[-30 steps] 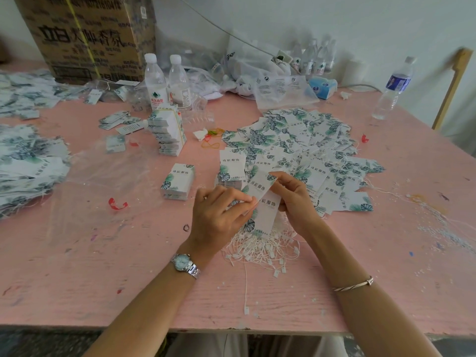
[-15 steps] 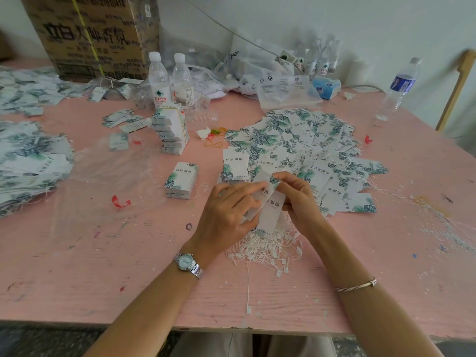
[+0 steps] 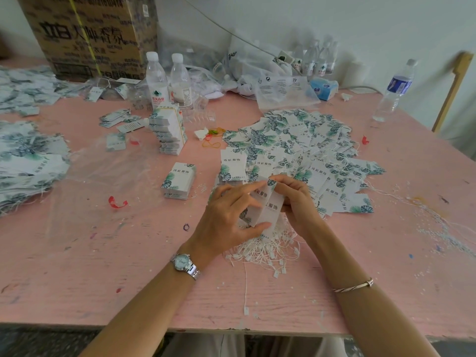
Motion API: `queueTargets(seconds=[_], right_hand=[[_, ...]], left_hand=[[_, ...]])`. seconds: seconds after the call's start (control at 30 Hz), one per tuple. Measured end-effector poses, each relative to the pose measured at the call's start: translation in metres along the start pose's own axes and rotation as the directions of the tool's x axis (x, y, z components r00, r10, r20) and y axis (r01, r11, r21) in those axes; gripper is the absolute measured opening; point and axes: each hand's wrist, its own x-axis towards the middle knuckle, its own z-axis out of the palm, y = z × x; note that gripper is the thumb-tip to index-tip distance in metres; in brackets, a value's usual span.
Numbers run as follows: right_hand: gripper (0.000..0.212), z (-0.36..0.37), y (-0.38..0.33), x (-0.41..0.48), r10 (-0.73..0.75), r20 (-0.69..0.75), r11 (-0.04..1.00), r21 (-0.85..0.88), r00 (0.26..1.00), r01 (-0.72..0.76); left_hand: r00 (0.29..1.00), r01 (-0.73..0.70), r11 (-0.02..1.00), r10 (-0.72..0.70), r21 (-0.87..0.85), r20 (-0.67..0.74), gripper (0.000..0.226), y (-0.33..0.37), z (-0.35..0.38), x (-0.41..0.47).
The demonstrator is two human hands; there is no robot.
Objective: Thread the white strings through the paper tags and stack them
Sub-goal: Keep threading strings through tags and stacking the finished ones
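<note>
1. Pink painted table (image 3: 77,266) fills the view, with a white wall behind it. At far left a heap of leaf-printed tags (image 3: 28,161) lies on it, strings trailing from them.
2. At the back left stands a cardboard box (image 3: 87,34) printed with large characters beginning "立白".
3. Two water bottles (image 3: 155,81) stand in front of the box; one has a red label reading "农夫山泉". Just in front of them are a tall stack of tag bundles (image 3: 168,132) and, nearer, a single bundle (image 3: 178,180).
4. The left hand (image 3: 226,215), above a wristwatch (image 3: 181,262), grips the held tags (image 3: 268,204), thumb under their lower edge, forefinger stretched toward the top.
5. These tags, printed "辰服饰", hang just above the pile of white strings (image 3: 265,249).
6. The right hand (image 3: 298,202) pinches their top corner.
7. Beyond the hands lies a wide spread of loose tags (image 3: 296,143).
8. At far right stands a blue-labelled bottle (image 3: 394,91); its writing is too blurred to read.
</note>
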Motion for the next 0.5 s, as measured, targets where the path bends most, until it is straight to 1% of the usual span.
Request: queueTargets(seconds=[0.03, 0.07, 0.2, 0.3, 0.43, 0.5], right_hand=[[0.011, -0.0006, 0.0002, 0.0002, 0.001, 0.015, 1.000, 0.002, 1.000, -0.001], [0.011, -0.0006, 0.0003, -0.0001, 0.000, 0.037, 1.000, -0.009, 0.999, 0.000], [0.010, 0.0023, 0.0017, -0.0021, 0.012, 0.117, 0.996, -0.094, 0.993, -0.001], [0.008, 0.0046, 0.0029, -0.0039, 0.027, 0.169, 0.995, -0.100, 0.985, -0.010], [0.010, 0.0084, 0.0015, -0.0055, 0.027, 0.180, 0.991, -0.133, 0.983, -0.003], [0.011, 0.0083, 0.0011, -0.0054, 0.014, 0.180, 0.990, -0.141, 0.984, 0.012]], left_hand=[[1.000, 0.024, 0.999, -0.024, -0.033, 0.014, 0.043, 0.0006, -0.0005, -0.0003], [0.999, 0.049, 0.997, -0.048, -0.066, 0.014, 0.044, 0.0018, -0.0003, -0.0005], [0.976, 0.156, 0.963, -0.184, -0.217, -0.115, 0.023, 0.0062, 0.0032, -0.0002], [0.955, 0.187, 0.957, -0.230, -0.224, -0.188, 0.018, 0.0038, 0.0037, 0.0012], [0.936, 0.229, 0.938, -0.286, -0.261, -0.204, 0.013, 0.0014, 0.0021, 0.0027], [0.937, 0.229, 0.932, -0.289, -0.280, -0.197, 0.013, 0.0009, 0.0024, 0.0032]])
